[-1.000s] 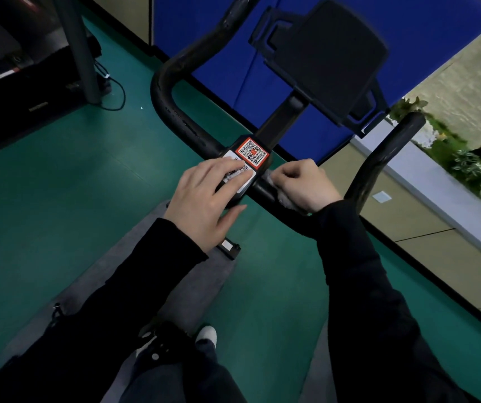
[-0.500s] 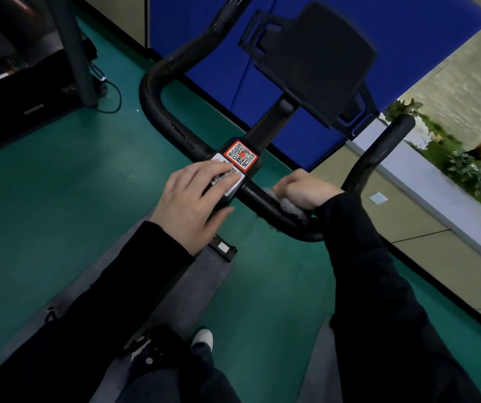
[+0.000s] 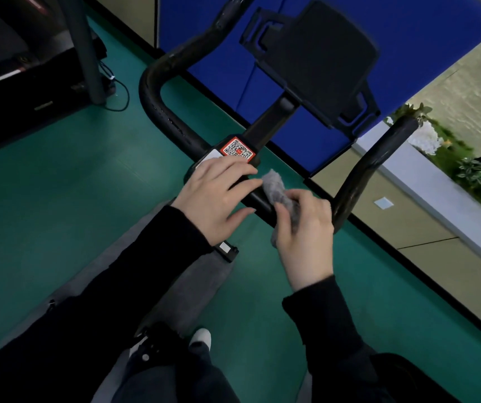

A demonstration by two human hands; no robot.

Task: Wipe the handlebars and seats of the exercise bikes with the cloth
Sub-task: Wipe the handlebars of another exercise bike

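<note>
Left hand (image 3: 219, 199): my fingers were straight and spread, lying flat on the middle of the handlebars (image 3: 149, 94), just below the QR sticker (image 3: 238, 149).
Right hand (image 3: 306, 228): I gripped the grey cloth (image 3: 275, 189).
Cloth: it touched the crossbar, just right of my left fingertips.

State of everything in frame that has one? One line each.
cloth: crumpled, gripped by the right hand, pressed on the handlebar right of the centre clamp
right hand: fingers curled round the cloth
left hand: fingers straight, resting flat on the centre clamp
handlebar: both upturned ends free of hands
QR sticker: uncovered, just beyond the left fingertips
</note>
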